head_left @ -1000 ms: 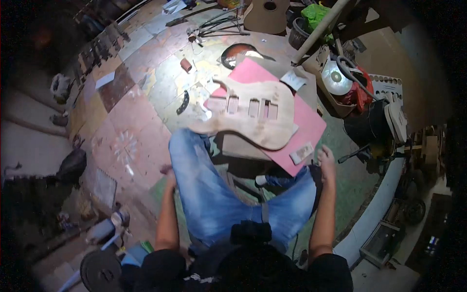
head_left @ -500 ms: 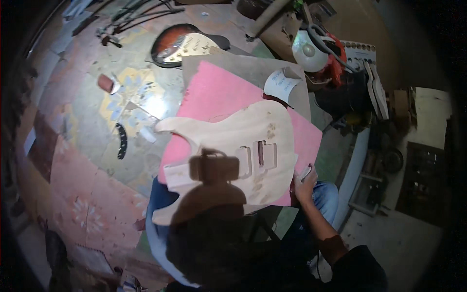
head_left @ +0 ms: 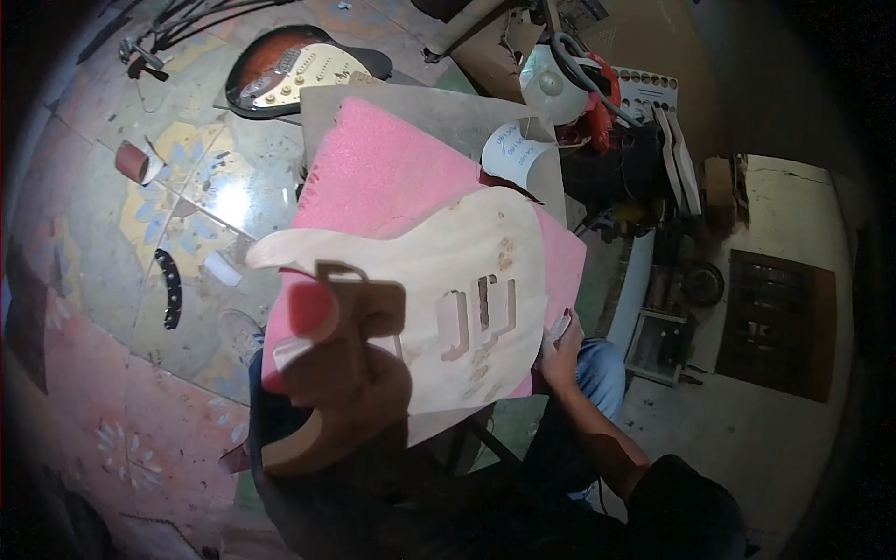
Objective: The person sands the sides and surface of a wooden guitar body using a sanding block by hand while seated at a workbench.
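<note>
An unfinished pale wooden electric guitar body (head_left: 467, 243) with routed cavities lies on a pink foam sheet (head_left: 373, 168). My right hand (head_left: 563, 353) is at the body's right edge, its fingers closed round a small pale block (head_left: 560, 325) whose exact kind I cannot make out. Under the foam is a grey board (head_left: 439, 107). A curled, pale sheet of sandpaper (head_left: 513, 157) with handwriting on it rests on this board, past the body's upper edge. My left hand does not show. A dark shadow of my head and shoulders falls over the body's lower left part.
On the tiled floor at the far left lies a sunburst guitar body (head_left: 289, 75) with a white pickguard. Nearer are a curled reddish sandpaper piece (head_left: 131, 161) and a black curved strip (head_left: 169, 287). A lamp (head_left: 553, 86) and guitar necks (head_left: 679, 163) stand at the far right.
The whole view has shifted, so the guitar body and floor things sit further left. My shadow has moved left across the body. My right hand stays at the right edge with the block.
</note>
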Tool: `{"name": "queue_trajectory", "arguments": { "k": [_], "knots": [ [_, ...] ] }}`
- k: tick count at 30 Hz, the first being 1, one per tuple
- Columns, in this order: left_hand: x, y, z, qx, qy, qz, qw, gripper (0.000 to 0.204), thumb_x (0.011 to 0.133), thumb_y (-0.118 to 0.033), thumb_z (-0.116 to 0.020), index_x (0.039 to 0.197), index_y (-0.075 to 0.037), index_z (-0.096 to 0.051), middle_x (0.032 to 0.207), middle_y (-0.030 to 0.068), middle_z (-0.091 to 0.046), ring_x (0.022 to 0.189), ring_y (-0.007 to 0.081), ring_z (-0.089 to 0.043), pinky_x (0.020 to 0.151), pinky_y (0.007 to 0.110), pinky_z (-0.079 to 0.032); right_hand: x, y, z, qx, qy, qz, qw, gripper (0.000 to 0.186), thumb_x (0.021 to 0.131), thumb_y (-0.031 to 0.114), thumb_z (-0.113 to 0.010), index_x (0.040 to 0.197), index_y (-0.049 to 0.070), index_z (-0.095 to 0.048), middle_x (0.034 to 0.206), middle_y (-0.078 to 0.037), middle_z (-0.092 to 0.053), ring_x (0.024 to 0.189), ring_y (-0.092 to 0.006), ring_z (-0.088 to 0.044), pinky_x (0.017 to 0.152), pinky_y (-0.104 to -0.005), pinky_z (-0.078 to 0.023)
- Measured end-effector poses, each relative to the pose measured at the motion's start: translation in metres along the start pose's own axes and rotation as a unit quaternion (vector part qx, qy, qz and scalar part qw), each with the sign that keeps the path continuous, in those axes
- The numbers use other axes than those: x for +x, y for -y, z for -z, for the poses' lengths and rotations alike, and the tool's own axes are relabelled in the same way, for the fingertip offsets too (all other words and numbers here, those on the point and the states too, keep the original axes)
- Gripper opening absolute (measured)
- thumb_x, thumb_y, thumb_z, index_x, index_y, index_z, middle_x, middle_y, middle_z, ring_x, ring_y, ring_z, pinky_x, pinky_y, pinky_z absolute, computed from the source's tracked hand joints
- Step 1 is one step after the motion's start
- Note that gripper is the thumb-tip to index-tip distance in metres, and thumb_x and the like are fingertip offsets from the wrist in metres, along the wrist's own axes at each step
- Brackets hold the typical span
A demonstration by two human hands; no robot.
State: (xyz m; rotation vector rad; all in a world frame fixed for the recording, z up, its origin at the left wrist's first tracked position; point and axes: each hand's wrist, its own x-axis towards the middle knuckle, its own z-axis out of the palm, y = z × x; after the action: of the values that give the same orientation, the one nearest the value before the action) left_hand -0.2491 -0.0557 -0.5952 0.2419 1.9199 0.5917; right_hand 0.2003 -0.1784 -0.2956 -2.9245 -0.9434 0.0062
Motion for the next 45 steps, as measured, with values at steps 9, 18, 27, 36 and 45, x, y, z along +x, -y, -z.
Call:
{"name": "queue_trajectory", "arguments": {
  "k": [9,18,27,36,45],
  "knots": [
    [-0.054,-0.072,0.139,-0.009,-0.139,-0.233,0.962,0.053,0.086,-0.011,-0.073,0.129,0.004,-0.047,0.109,0.0129,-0.061,0.09,0.0222,-0.06,0.078,0.033,-0.052,-0.009,0.007,0.015,0.133,-0.028,-0.08,0.987,0.075,0.087,0.021,-0.069,0.148,-0.002,-0.031,0.131,-0.03,-0.051,0.12,-0.0402,-0.05,0.105,-0.0469,-0.037],
    [-0.3,-0.264,0.159,-0.145,-0.013,-0.472,0.87,0.018,0.093,-0.015,-0.069,0.088,0.002,-0.067,0.077,-0.0003,-0.062,0.068,0.0077,-0.054,0.063,0.024,-0.044,-0.111,0.12,0.166,0.665,0.238,0.007,0.708,0.059,0.091,0.002,-0.06,0.145,-0.004,-0.038,0.122,-0.015,-0.059,0.101,-0.0176,-0.061,0.084,-0.0306,-0.052],
    [-0.503,-0.193,0.096,-0.048,0.241,-0.471,0.847,0.006,0.087,-0.001,-0.066,0.083,-0.001,-0.061,0.075,0.0001,-0.06,0.065,0.0055,-0.051,0.059,0.022,-0.041,-0.182,0.131,0.222,0.6,0.066,0.31,0.734,0.061,0.074,0.01,-0.082,0.126,0.0,-0.053,0.12,-0.019,-0.061,0.111,-0.0332,-0.061,0.096,-0.0419,-0.048],
    [-0.535,-0.172,0.09,0.06,0.38,-0.432,0.816,0.034,0.093,-0.001,-0.054,0.125,0.002,-0.063,0.106,0.0068,-0.07,0.091,0.0095,-0.063,0.081,0.024,-0.05,-0.169,0.09,0.217,0.541,-0.117,0.365,0.748,0.051,0.072,0.01,-0.082,0.117,0.0,-0.06,0.123,-0.021,-0.063,0.114,-0.0379,-0.06,0.097,-0.0456,-0.046],
    [-0.525,-0.154,0.071,0.008,0.503,-0.303,0.809,0.041,0.097,-0.025,-0.053,0.132,-0.004,-0.058,0.123,0.006,-0.062,0.107,0.0143,-0.059,0.089,0.033,-0.051,-0.171,0.091,0.17,0.678,-0.02,0.23,0.698,0.045,0.084,0.005,-0.072,0.126,-0.003,-0.056,0.129,-0.021,-0.06,0.117,-0.0305,-0.061,0.1,-0.0399,-0.048]
  ]
}}
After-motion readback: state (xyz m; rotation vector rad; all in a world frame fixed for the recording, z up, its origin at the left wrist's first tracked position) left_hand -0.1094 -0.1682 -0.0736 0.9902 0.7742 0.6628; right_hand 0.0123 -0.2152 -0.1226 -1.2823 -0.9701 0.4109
